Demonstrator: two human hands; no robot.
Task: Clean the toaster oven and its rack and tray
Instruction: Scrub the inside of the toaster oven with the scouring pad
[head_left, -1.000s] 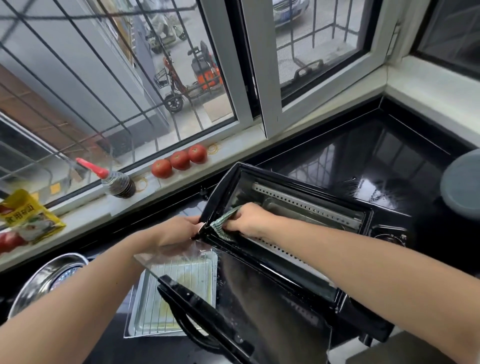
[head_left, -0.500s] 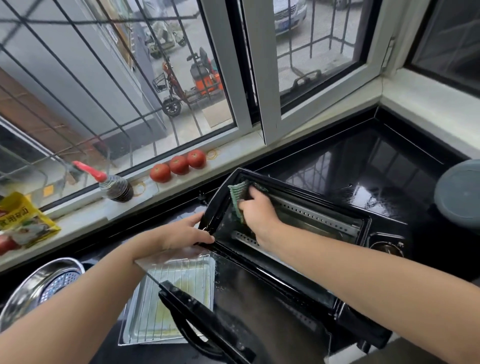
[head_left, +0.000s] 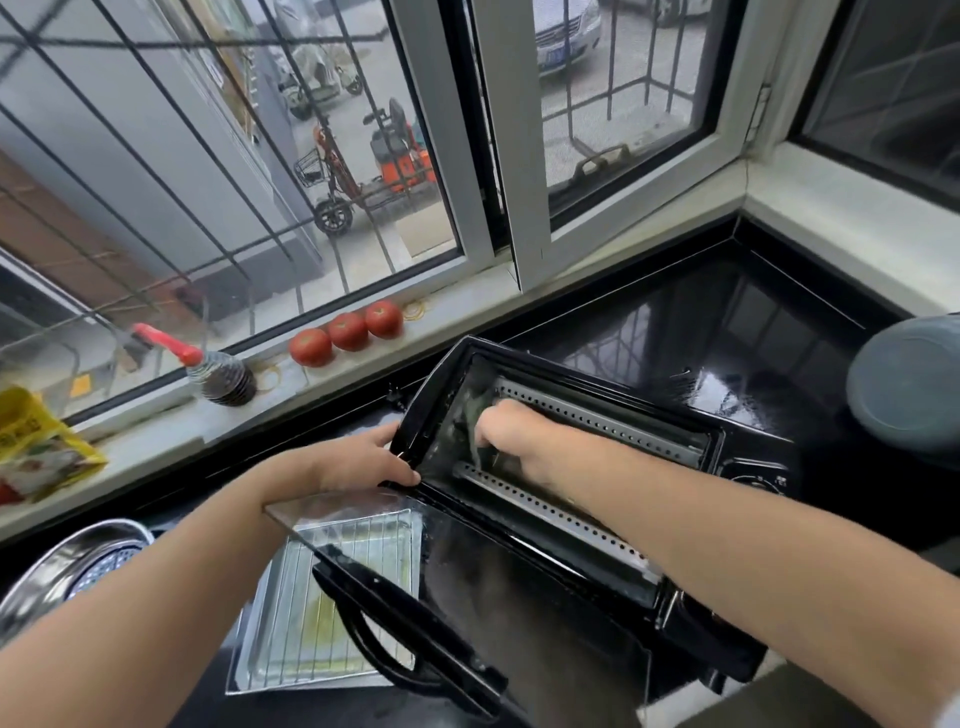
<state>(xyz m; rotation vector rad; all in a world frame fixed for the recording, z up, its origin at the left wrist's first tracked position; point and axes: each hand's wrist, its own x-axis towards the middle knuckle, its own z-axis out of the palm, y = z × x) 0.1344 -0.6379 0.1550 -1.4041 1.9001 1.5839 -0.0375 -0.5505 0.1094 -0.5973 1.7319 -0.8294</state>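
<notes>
Black glossy counter (head_left: 727, 332) runs under a barred window that fills the upper half of the frame. At centre sits the oven (head_left: 753, 639), tipped back so its mouth faces up, with its glass door (head_left: 493, 597) hanging open toward the lower middle. Lower left, the tray (head_left: 249, 670) lies flat with the rack (head_left: 306, 613) resting in it, partly seen through the door glass; both sit just beside a steel bowl (head_left: 52, 571). Three tomatoes (head_left: 347, 331) line the sill at upper centre. The left hand (head_left: 363, 462) curls round the oven's left front edge, steadying it. The right hand (head_left: 514, 436) is inside the cavity, fingers closed on a green cloth (head_left: 470, 415) pressed to the left wall; the cloth is blurred. Judged risks: hard rubbing could slide the tipped oven on the slick counter if the left hand slackens, and the forearm could knock the perforated guards or strain the open door.
</notes>
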